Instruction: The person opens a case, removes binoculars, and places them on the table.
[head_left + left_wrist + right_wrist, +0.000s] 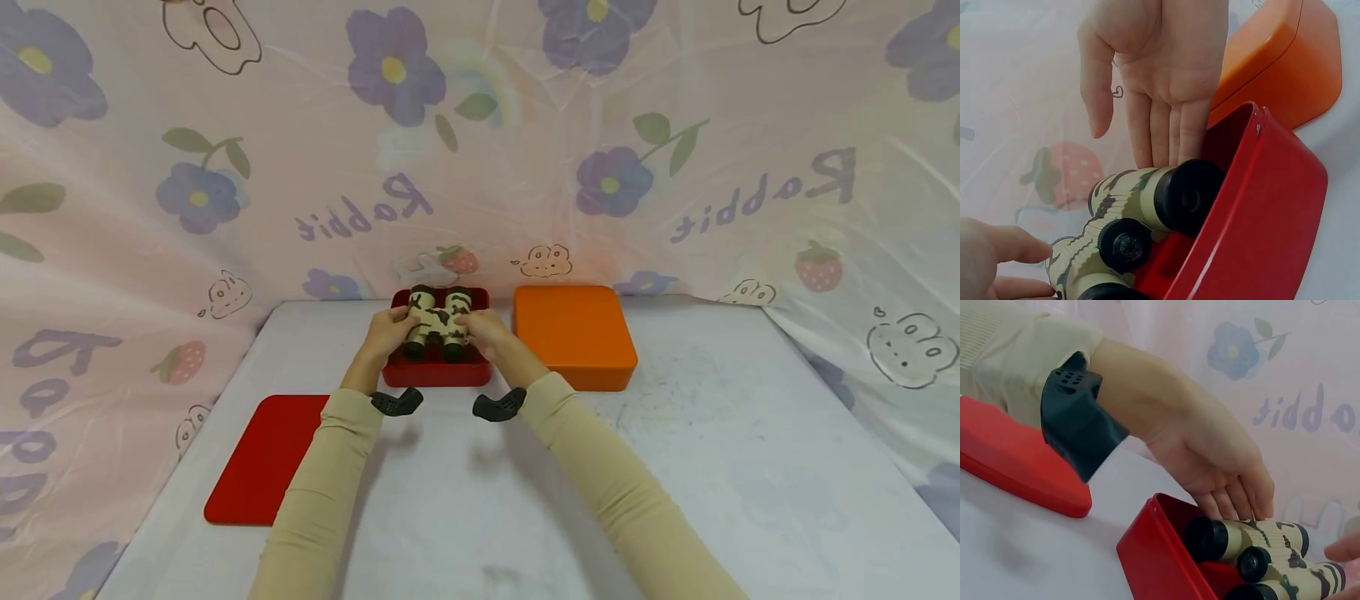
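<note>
A pair of camouflage-patterned binoculars [435,323] lies tilted over the open red box [437,376], its black eyepieces toward the near side and down inside the walls. From the left, my left hand [386,332] holds one barrel, thumb on top. My right hand [491,332] holds the other barrel from the opposite side. In the left wrist view, the right hand [1166,69] has its fingers along the barrel's outer side. The right wrist view shows the left hand [1216,456] with fingertips against the binoculars [1272,547], whose far ends stick out above the box rim.
An orange box [573,333] stands just right of the red box. A flat red lid [266,458] lies at the left on the white table [480,500], partly behind the left forearm. Patterned cloth [480,167] hangs along the table's back and sides.
</note>
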Tool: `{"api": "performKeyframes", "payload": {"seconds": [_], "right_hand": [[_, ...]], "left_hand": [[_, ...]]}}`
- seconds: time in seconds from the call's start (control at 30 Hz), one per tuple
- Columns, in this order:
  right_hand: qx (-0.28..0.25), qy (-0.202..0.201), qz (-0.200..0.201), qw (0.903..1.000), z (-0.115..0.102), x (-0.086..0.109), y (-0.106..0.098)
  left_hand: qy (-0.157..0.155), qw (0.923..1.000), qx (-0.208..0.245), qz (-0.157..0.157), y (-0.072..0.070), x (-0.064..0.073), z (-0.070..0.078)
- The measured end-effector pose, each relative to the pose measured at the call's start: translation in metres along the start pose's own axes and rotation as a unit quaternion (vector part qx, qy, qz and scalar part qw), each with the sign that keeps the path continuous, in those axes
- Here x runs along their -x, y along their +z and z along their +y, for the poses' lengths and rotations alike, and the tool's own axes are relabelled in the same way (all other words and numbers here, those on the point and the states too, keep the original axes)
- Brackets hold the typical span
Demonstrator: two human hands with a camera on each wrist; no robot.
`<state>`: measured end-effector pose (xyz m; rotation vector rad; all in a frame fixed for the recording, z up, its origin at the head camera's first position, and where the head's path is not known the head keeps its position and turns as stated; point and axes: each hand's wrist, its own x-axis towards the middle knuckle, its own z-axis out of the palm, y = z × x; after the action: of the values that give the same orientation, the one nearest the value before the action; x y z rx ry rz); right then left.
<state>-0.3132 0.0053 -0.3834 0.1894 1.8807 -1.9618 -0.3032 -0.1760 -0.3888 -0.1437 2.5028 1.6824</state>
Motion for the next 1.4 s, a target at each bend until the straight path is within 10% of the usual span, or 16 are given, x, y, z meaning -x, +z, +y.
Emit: {"api": "performKeyframes", "payload": {"seconds": [1.4], "right_hand": [[-0.094, -0.038, 0.077, 0.9919, -0.003, 0.022, -0.01]], "left_hand": [[0.014, 0.9941, 0.068, 0.084, -0.003, 0.021, 0.012]]}}
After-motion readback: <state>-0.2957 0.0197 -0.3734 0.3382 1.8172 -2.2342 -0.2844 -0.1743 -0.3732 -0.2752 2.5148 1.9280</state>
